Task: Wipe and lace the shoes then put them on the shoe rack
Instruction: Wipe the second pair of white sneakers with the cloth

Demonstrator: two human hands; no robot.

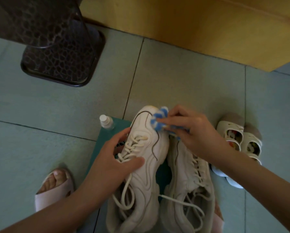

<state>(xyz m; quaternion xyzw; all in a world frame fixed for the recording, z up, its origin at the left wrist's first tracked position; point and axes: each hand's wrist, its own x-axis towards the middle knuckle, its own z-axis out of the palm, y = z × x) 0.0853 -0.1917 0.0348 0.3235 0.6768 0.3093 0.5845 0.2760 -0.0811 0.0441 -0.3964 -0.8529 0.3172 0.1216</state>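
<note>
Down on the pale green floor tiles [40,101], a cream sneaker [146,165] lies on a teal mat [105,140] with its toe pointing away from the person. A second sneaker [188,179] sits just beside it on the right, the two touching near their toes. The left forearm comes in from the lower left corner, and the left grip [117,158] rests over the laced part of the cream sneaker. Its fingers curl down the shoe's left side and its thumb lies across the laces toward the right side, so it is clasping the upper. The right forearm enters from the right edge and passes above the second sneaker. The right grip [191,130] is at the cream sneaker's toe with its knuckles up, thumb and fingers pinching a bunched blue-and-white cloth [159,120] that is pressed against the right side of the toe cap. Loose lace ends trail from both shoes near the heels. A small clear bottle [106,122] with a white cap stands at the mat's far corner, just left of the toe. A pair of small sandals [241,140] sits on the tiles near the second sneaker's right side. At lower left a foot in a pale pink slide [56,187] rests on the floor. Farther off are a dark patterned base [61,54] at upper left and yellow wooden furniture [208,22] along the top.
</note>
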